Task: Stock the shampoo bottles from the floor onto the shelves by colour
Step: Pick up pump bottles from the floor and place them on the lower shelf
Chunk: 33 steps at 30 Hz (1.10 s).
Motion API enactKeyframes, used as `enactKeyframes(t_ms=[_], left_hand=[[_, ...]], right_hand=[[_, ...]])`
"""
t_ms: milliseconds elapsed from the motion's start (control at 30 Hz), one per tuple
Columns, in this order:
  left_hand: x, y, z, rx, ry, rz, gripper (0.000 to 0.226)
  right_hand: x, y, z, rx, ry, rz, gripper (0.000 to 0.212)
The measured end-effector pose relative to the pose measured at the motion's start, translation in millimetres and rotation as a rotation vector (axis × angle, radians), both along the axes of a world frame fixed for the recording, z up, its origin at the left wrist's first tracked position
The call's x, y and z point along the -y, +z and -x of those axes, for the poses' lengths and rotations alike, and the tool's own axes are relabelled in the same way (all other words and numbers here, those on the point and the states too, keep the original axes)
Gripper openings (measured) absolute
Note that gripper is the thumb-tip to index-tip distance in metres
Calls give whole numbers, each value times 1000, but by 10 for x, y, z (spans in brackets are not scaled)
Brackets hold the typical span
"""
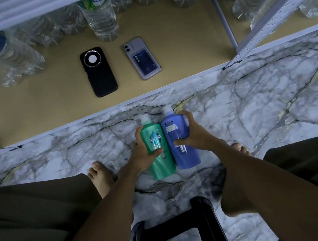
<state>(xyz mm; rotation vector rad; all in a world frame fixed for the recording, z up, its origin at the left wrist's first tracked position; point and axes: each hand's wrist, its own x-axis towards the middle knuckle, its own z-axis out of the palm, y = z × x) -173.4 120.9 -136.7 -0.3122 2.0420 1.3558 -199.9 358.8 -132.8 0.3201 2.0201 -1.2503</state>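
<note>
Water bottles (100, 17) cropped at top

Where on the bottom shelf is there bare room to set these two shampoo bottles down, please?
Free: the front strip of the bottom shelf ahead of the black phone and grey phone, and the patch right of the grey phone. Crowded: the back, lined with water bottles.

Shop stockroom or retail aisle: perforated metal shelving (273, 14) holding rows of bottled water (100, 20), beyond the fingers.
</note>
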Motion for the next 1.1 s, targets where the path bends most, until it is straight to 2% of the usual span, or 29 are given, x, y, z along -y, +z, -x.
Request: enactKeyframes(t_ms=[300,433,533,733,867,1100], left_hand=[[-15,30,-15,56,92,-109,96],[26,128,-16,102,119,-163,90],[67,244,-68,102,139,-182,90],[116,620,-98,44,115,-210,88],[170,958,-102,-14,116,-229,87],[305,1674,-141,-156,164,-297,78]], right_hand=[[-50,-42,-85,139,-100,158,98],[-10,30,-112,197,-112,157,104],[18,160,-139,217,-133,170,100],[75,558,-182,160,-173,173,84],[119,926,-204,132,-165,204,83],[202,1544,-325,24,-240,313,68]])
